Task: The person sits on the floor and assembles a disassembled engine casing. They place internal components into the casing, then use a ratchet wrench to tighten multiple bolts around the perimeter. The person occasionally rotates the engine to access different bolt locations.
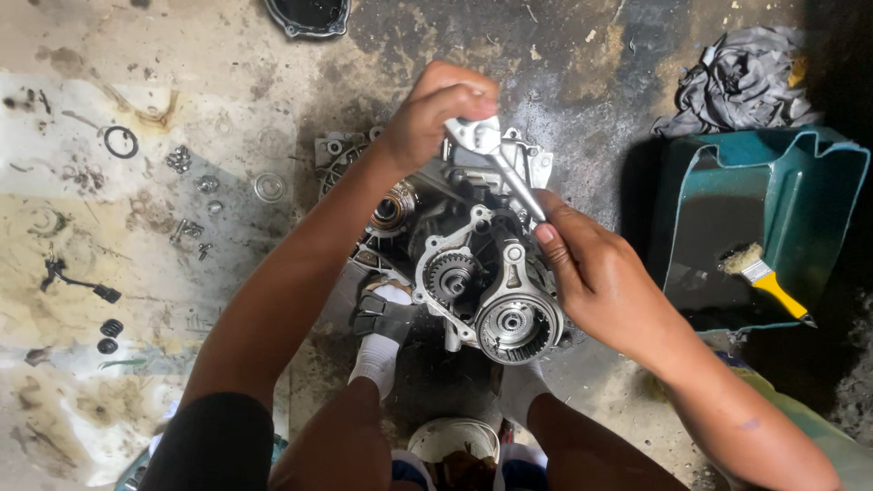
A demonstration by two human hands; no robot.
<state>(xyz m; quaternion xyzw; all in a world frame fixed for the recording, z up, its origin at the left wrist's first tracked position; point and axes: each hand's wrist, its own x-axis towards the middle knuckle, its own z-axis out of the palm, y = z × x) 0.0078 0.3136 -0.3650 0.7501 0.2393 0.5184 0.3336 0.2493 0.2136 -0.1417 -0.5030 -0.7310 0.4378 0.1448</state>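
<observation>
Left hand (435, 114) fingers curled tight over the ratchet wrench (498, 162) head, far side of the engine case (464, 264). Right hand (596, 277) pinches the handle's near end, thumb along it. Case sits centre floor between two socked feet. Right: one teal tub (800, 195) with dark liquid and one yellow-handled brush (766, 280); grey rag (738, 84) behind. Left: one O-ring (121, 142), scattered bolts (191, 227).

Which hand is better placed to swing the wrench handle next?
Probably the right hand: it grips the free end of the wrench handle. The left hand presses down on the wrench's head over the engine, steadying it.
</observation>
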